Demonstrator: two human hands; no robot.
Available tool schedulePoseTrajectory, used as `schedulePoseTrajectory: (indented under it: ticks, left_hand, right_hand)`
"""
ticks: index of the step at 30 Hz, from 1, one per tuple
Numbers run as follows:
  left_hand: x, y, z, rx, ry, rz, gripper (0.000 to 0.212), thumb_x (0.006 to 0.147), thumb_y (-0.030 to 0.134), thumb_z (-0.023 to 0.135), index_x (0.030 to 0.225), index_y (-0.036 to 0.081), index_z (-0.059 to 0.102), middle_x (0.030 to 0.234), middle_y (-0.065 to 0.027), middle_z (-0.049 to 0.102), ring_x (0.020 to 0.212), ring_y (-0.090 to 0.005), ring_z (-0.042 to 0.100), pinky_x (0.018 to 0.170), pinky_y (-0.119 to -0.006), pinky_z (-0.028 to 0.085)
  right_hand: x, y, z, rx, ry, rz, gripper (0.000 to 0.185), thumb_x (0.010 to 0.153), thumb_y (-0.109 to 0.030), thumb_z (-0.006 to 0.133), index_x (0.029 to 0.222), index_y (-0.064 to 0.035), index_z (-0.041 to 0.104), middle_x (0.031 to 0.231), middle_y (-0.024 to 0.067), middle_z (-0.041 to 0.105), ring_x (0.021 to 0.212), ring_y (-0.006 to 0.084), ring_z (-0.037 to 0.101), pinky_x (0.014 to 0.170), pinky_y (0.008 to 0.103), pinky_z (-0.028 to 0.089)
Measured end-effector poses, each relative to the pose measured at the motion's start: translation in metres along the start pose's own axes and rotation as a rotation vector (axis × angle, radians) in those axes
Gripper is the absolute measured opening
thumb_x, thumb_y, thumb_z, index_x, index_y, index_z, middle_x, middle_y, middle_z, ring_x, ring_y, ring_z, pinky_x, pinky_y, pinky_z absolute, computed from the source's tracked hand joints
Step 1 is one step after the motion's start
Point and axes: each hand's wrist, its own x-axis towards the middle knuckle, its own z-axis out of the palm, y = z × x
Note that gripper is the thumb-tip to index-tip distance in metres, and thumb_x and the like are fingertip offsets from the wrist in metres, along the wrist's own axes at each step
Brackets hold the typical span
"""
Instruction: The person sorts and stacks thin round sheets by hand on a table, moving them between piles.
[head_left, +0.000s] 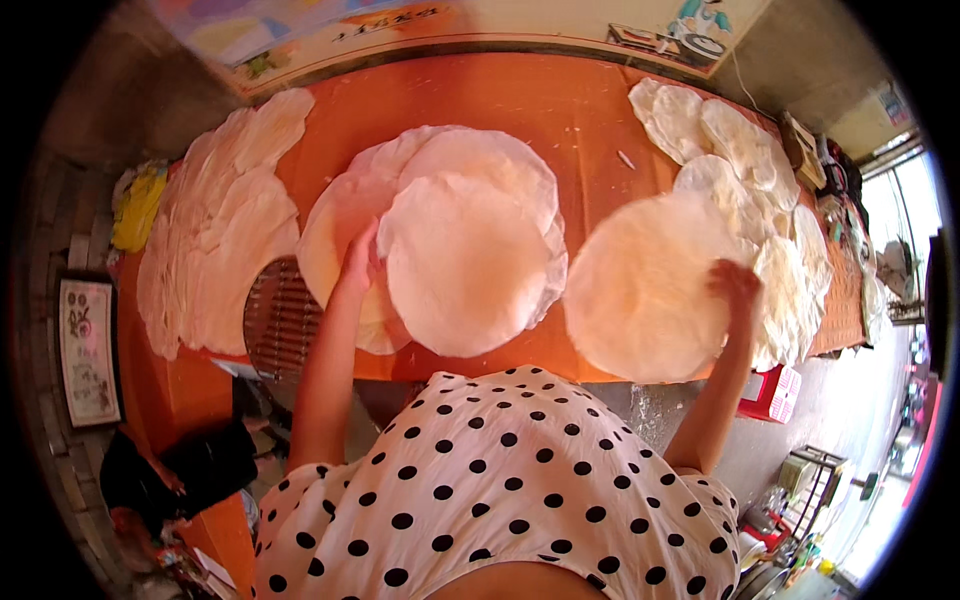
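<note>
Thin round flatbreads lie in an overlapping middle pile (352, 202) on the orange-covered table (480, 90). My left hand (364, 259) is at the left edge of the uppermost pale flatbread (469, 270), its fingers against the rim. Farther right, my right hand (733, 285) grips the right side of another large flatbread (649, 292). That sheet and my right hand look blurred. The sheet partly covers a right-hand spread of flatbreads (784, 300), and its left edge comes close to the middle pile.
More flatbreads (225, 232) overlap along the table's left side. A round slatted rack (281, 315) juts past the near edge by my left forearm. A red-and-white box (776, 394) is below the table at right. A person in dark clothes (172, 480) is at lower left.
</note>
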Motion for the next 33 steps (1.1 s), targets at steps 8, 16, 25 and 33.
schedulePoseTrajectory:
  ticks: [8,16,25,33]
  left_hand:
    - [-0.041,-0.108,-0.128,0.142,0.164,-0.418,0.06,0.085,0.058,0.054,0.121,0.01,0.053,0.11,-0.0062,0.061,0.101,-0.0203,0.058,0.087,-0.037,0.046]
    - [-0.092,-0.148,-0.067,-0.585,0.032,-0.241,0.059,0.093,0.046,0.047,0.14,0.013,0.034,0.139,-0.0061,0.044,0.126,-0.0238,0.043,0.104,-0.042,0.035]
    - [-0.078,-0.164,-0.09,-0.143,0.24,-0.087,0.057,0.088,0.031,0.062,0.134,0.006,0.04,0.131,-0.008,0.05,0.116,-0.0222,0.051,0.097,-0.038,0.042]
    - [-0.044,0.021,0.005,0.25,0.285,0.252,0.032,0.085,0.021,0.061,0.108,-0.002,0.06,0.097,-0.0076,0.063,0.086,-0.0162,0.056,0.078,-0.031,0.045]
  right_hand:
    - [-0.071,-0.111,0.149,-0.848,0.051,-0.897,0.016,0.086,-0.011,0.054,0.099,-0.0078,0.063,0.095,0.0135,0.066,0.081,0.0326,0.063,0.069,0.0413,0.051]
    - [-0.119,-0.02,0.231,-0.693,-0.557,-1.025,0.032,0.073,-0.003,0.057,0.104,-0.0053,0.062,0.11,0.0137,0.062,0.107,0.0317,0.056,0.09,0.0434,0.046]
    - [-0.233,0.122,0.207,-0.751,-0.751,-0.243,0.024,0.079,-0.009,0.058,0.102,-0.0047,0.065,0.112,0.0159,0.061,0.107,0.0339,0.056,0.09,0.0417,0.046]
    - [-0.247,0.115,0.167,-0.727,-0.65,-0.014,0.025,0.086,-0.025,0.057,0.101,-0.0081,0.067,0.098,0.016,0.067,0.092,0.0345,0.062,0.08,0.0421,0.049]
